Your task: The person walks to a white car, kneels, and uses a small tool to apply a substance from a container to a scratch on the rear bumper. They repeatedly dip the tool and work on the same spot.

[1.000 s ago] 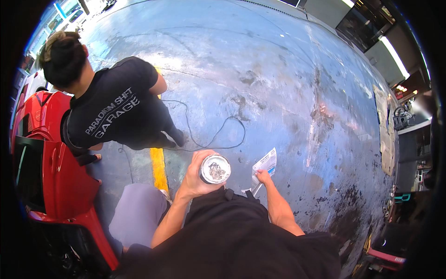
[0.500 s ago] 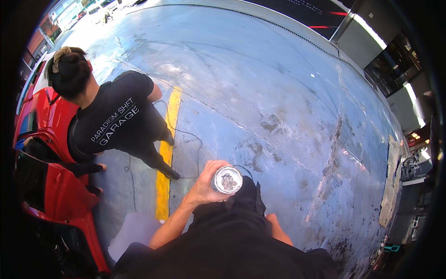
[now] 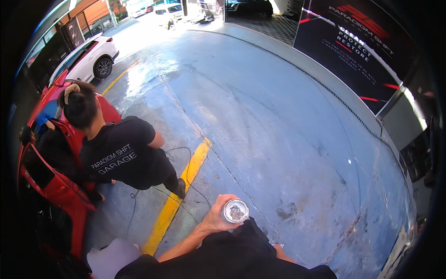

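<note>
Left grip (image 3: 216,217) around a round can (image 3: 236,211), forearm (image 3: 186,242) aslant from below; right grip (image 3: 278,249) mostly hidden, state unclear.

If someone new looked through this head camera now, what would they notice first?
Likely the left hand holding a round, pale-topped container at lower centre. Then the yellow floor stripe slanting to its left, and a co-worker in black farther left, beside a red car.
</note>
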Available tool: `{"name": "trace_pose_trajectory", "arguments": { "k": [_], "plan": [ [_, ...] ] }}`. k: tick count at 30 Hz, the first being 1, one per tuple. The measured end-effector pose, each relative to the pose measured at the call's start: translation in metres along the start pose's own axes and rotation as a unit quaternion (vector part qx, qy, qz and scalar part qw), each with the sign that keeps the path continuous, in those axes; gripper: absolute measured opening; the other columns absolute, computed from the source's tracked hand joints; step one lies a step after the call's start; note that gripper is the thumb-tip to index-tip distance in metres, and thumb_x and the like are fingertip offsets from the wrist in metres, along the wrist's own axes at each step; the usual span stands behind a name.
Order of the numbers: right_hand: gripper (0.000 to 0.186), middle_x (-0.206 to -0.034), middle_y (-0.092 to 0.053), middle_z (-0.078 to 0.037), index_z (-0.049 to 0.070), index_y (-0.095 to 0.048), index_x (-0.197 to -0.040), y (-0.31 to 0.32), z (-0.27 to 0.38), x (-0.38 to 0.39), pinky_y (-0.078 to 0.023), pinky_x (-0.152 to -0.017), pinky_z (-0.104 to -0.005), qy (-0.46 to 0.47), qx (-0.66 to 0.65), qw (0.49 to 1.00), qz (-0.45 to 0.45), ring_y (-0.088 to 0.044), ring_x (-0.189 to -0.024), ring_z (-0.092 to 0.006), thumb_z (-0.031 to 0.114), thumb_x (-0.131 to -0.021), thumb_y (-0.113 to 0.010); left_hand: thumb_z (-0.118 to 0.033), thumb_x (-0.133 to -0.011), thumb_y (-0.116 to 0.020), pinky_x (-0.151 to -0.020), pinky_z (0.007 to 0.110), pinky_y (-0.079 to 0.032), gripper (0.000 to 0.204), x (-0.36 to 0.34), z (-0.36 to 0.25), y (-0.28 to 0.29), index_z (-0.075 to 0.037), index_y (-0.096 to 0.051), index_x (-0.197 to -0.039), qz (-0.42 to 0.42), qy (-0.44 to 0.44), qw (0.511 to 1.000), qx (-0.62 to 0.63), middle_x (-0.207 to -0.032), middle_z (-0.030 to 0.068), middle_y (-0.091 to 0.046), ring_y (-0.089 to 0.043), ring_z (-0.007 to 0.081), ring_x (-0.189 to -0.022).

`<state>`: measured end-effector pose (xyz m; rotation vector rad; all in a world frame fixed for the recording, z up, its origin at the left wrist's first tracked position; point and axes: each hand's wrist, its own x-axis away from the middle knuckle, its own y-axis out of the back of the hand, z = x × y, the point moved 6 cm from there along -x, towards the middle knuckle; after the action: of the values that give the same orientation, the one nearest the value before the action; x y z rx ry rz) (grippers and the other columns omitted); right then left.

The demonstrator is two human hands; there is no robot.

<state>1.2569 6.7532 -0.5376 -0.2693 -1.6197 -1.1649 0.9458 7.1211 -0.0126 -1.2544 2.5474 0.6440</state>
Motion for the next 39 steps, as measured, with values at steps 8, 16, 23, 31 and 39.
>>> {"name": "trace_pose_trajectory", "arguments": {
  "k": [8, 16, 23, 31, 39],
  "plan": [
    [0.046, -0.127, -0.07, -0.027, 0.003, -0.073, -0.127, 0.436, 0.193, -0.128, -0.051, -0.109, -0.044, 0.064, -0.109, 0.975, -0.182, -0.066, -0.124, -0.0406, 0.016, -0.085, -0.06, -0.019, -0.063, -0.1, -0.106, 0.041, -0.047, 0.085, -0.165, 0.074, 0.051, -0.003, -0.056, -0.135, -0.105, 0.062, 0.992, -0.038, -0.128, 0.0119, -0.064, -0.06, 0.0287, -0.12],
    [0.047, -0.119, -0.073, -0.028, 0.001, -0.072, -0.127, 0.558, 0.377, -0.248, -0.055, -0.101, -0.0436, 0.16, -0.03, 0.968, -0.192, -0.071, -0.115, -0.0405, 0.021, -0.084, -0.066, -0.02, -0.063, -0.1, -0.104, 0.04, -0.047, 0.085, -0.308, 0.212, 0.13, -0.003, -0.057, -0.134, -0.167, 0.055, 0.981, -0.083, -0.125, 0.0124, -0.065, -0.062, 0.0289, -0.119],
    [0.035, -0.115, -0.075, -0.023, 0.005, -0.078, -0.109, 0.553, 0.476, -0.304, -0.06, -0.091, -0.0427, 0.064, 0.082, 0.994, 0.025, -0.074, -0.109, -0.0369, 0.013, -0.08, -0.059, -0.02, -0.066, -0.098, -0.104, 0.042, -0.048, 0.083, -0.472, 0.296, 0.247, -0.002, -0.056, -0.135, -0.171, 0.038, 0.98, -0.091, -0.129, 0.0144, -0.061, -0.058, 0.0325, -0.119],
    [0.035, -0.118, -0.075, -0.021, 0.007, -0.079, -0.109, 0.663, 0.658, -0.419, -0.06, -0.092, -0.0418, 0.085, 0.106, 0.99, 0.022, -0.073, -0.111, -0.0349, 0.018, -0.081, -0.06, -0.022, -0.066, -0.1, -0.104, 0.04, -0.048, 0.086, -0.623, 0.433, 0.369, -0.003, -0.055, -0.136, -0.202, 0.08, 0.971, -0.101, -0.129, 0.014, -0.061, -0.059, 0.0318, -0.119],
    [0.035, -0.12, -0.074, -0.018, 0.009, -0.08, -0.109, 0.842, 0.943, -0.638, -0.059, -0.092, -0.0409, 0.254, 0.42, 0.871, -0.008, -0.073, -0.112, -0.0328, 0.024, -0.082, -0.061, -0.023, -0.065, -0.1, -0.104, 0.04, -0.049, 0.087, -0.765, 0.558, 0.5, -0.003, -0.055, -0.136, -0.262, 0.111, 0.951, -0.121, -0.128, 0.0137, -0.061, -0.061, 0.0299, -0.122]
  ]
}}
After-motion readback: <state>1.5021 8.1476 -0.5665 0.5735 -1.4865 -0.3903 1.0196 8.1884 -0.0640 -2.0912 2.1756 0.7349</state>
